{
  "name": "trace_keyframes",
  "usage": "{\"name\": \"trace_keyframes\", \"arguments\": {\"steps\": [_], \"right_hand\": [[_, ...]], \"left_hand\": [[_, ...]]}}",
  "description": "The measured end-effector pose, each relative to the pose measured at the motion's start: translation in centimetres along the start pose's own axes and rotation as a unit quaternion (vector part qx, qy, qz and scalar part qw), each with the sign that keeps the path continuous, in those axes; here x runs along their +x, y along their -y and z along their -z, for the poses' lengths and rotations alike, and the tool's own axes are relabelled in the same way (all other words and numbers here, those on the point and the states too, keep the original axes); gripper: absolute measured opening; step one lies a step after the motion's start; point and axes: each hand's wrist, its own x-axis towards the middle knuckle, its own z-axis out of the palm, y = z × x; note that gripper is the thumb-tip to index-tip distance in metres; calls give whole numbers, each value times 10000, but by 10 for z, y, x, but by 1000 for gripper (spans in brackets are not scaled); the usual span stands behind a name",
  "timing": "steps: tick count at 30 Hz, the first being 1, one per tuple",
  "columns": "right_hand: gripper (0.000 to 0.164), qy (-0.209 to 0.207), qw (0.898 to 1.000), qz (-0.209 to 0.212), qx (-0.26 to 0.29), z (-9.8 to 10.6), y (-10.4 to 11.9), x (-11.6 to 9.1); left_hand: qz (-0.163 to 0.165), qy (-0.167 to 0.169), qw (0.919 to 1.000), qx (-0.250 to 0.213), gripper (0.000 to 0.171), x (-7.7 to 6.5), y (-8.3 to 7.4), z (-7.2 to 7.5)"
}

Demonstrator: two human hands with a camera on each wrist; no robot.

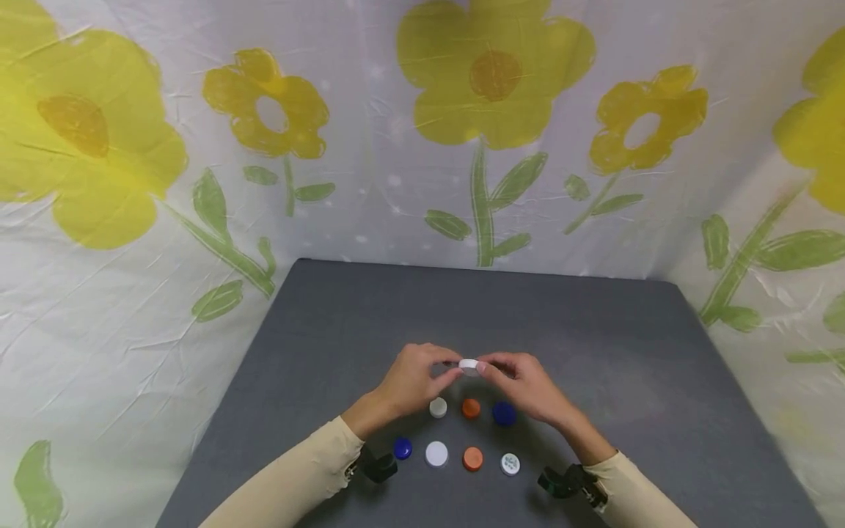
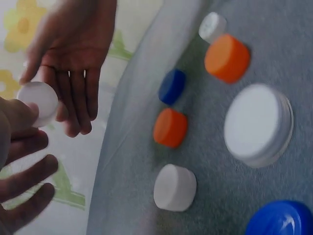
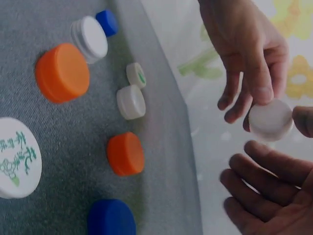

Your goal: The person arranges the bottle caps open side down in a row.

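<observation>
Both hands meet over the table around one white bottle cap [image 1: 469,366]. My left hand [image 1: 414,378] pinches its left side, with the thumb lying on the cap's face in the right wrist view. My right hand [image 1: 521,381] pinches the opposite edge between thumb and fingers. In the left wrist view the held cap [image 2: 38,103] appears round and pale, its other fingers spread apart from it. Nearest below the hands lie a white cap [image 1: 439,408], an orange cap [image 1: 471,408] and a dark blue cap [image 1: 505,413].
A nearer row on the grey table [image 1: 561,315] has a blue cap [image 1: 403,448], a wide white cap [image 1: 436,454], an orange cap [image 1: 472,459] and a green-printed white cap [image 1: 510,464]. Another small green-marked cap [image 3: 136,75] shows in the right wrist view. A flowered curtain [image 1: 370,147] hangs behind.
</observation>
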Motion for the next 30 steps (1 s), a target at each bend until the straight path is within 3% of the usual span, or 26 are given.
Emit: {"name": "trace_keyframes", "arguments": {"steps": [2, 4, 9, 12, 14, 18, 21, 24, 30], "right_hand": [[29, -363, 9979, 371, -392, -2, 0, 0], [33, -798, 9886, 922, -878, -4, 1, 1], [60, -1526, 9432, 2336, -1806, -8, 1, 3], [69, -1613, 9222, 2904, -1979, -9, -1, 5], [70, -1598, 9141, 3129, -2024, -10, -3, 6], [63, -1498, 9117, 3240, -2033, -11, -4, 6], [57, -1436, 9190, 3075, -2008, -11, -3, 7], [51, -1458, 9273, 2813, -1992, -10, -2, 8], [45, -1520, 9461, 2280, -1729, -7, 3, 16]], "left_hand": [[468, 57, 9975, -518, 13, 0, 0, 1], [951, 134, 9907, -967, 13, 0, 1, 3], [1813, 337, 9704, -1557, 16, 3, 0, 10], [2118, 503, 9582, -1858, 17, 2, 1, 12], [2238, 636, 9500, -2083, 19, 1, 1, 12], [2338, 851, 9410, -2294, 22, 0, 2, 13], [2279, 850, 9479, -2056, 24, 0, 2, 15], [2067, 667, 9623, -1636, 26, 3, 2, 18], [1154, 298, 9906, -671, 31, 9, 4, 21]]}}
